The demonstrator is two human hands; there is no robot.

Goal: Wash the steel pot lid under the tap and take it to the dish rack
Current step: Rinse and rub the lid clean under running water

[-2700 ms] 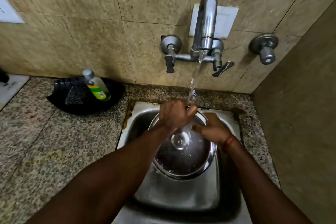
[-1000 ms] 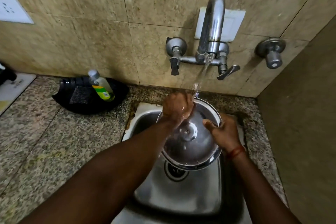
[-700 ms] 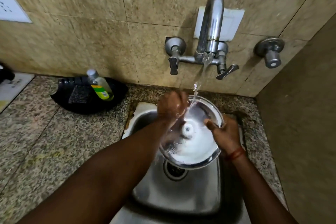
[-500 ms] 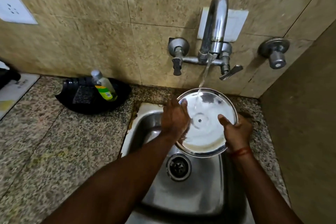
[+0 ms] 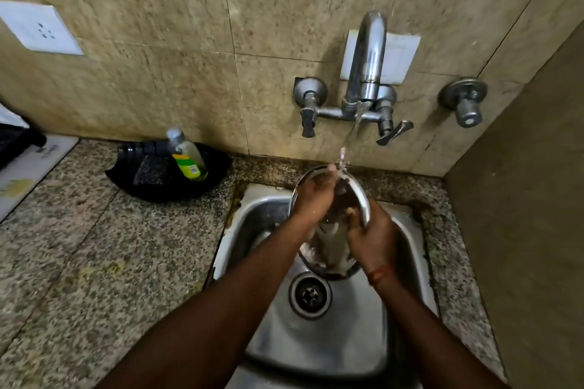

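Note:
The round steel pot lid is held tilted on edge over the steel sink, under the stream from the wall tap. My left hand lies across the lid's upper left face and rim. My right hand grips its right edge, a red thread on the wrist. Water strikes near the lid's top edge and my left fingers. Much of the lid is hidden behind both hands. No dish rack is in view.
A black tray with a soap bottle and a dark scrub pad sits on the granite counter left of the sink. The drain lies below the lid. A side wall closes in on the right.
The lid has been turned from face-up toward me to steeply tilted on edge. My left hand has slid onto its upper face. The view has shifted slightly.

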